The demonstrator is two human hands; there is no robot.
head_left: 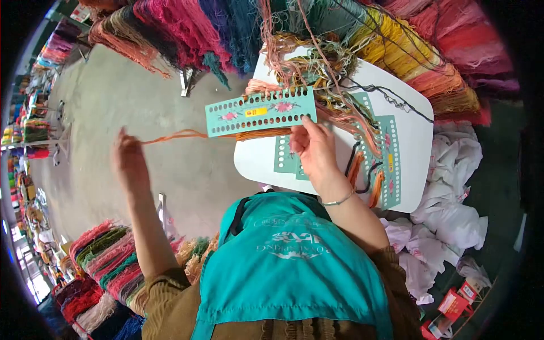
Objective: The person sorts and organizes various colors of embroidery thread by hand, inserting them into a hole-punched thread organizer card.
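My left hand, smeared by motion, is out over the floor at the left. Its closed fingers grip the end of an orange embroidery thread that runs taut to the card. A green thread card with two rows of punched holes, pink flowers and a yellow label is held tilted above the white table. My right hand pinches this card at its lower right edge, fingers curled beneath. Orange-brown thread hangs along the card's lower edge, and peach thread shows behind its upper edge.
More punched cards lie on the table, some bearing orange and black threads. Tangled skeins cover its far side. Racks of coloured yarn stand beyond, with more yarn at lower left. White bags pile at the right.
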